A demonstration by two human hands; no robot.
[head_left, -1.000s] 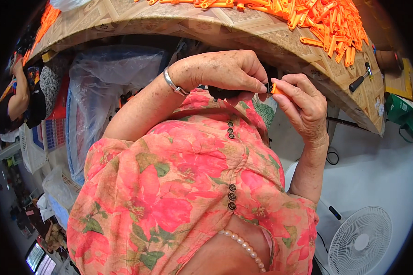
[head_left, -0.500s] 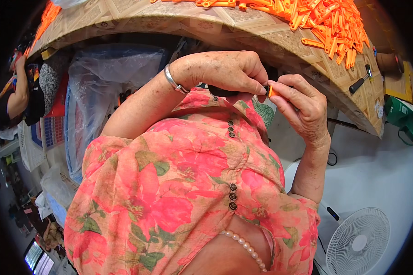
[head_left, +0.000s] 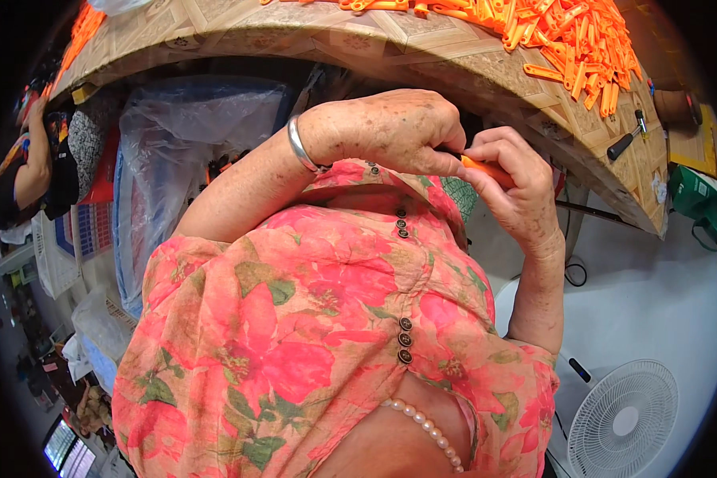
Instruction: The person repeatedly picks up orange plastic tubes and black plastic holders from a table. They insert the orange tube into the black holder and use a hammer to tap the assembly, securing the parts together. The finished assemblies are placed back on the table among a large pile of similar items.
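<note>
Orange piece (head_left: 484, 168); between thumb and fingers; right hand (head_left: 526, 187) pinching it; left hand (head_left: 402, 131), hold unclear

Orange over floral pink

Held piece (head_left: 481, 166): orange, matching the heaped pieces (head_left: 570, 40). Tabletop (head_left: 358, 38): tan-brown, angled wood-plank pattern. Blouse (head_left: 295, 319): pink-red flowers, green leaves, peach-tan ground. Buttons (head_left: 405, 340): dark brown. Bracelet (head_left: 297, 144): silver. Necklace (head_left: 419, 417): pearl-white. Fan (head_left: 626, 419): white. Bag (head_left: 693, 193): green.

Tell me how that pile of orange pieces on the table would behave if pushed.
The pile of orange pieces would probably spread and slide apart rather than move as one, since they lie loose and crisscrossed on the table. Each is likely stiff, as those jutting out look straight. Rolling seems unlikely, given their flat, long shapes.
</note>
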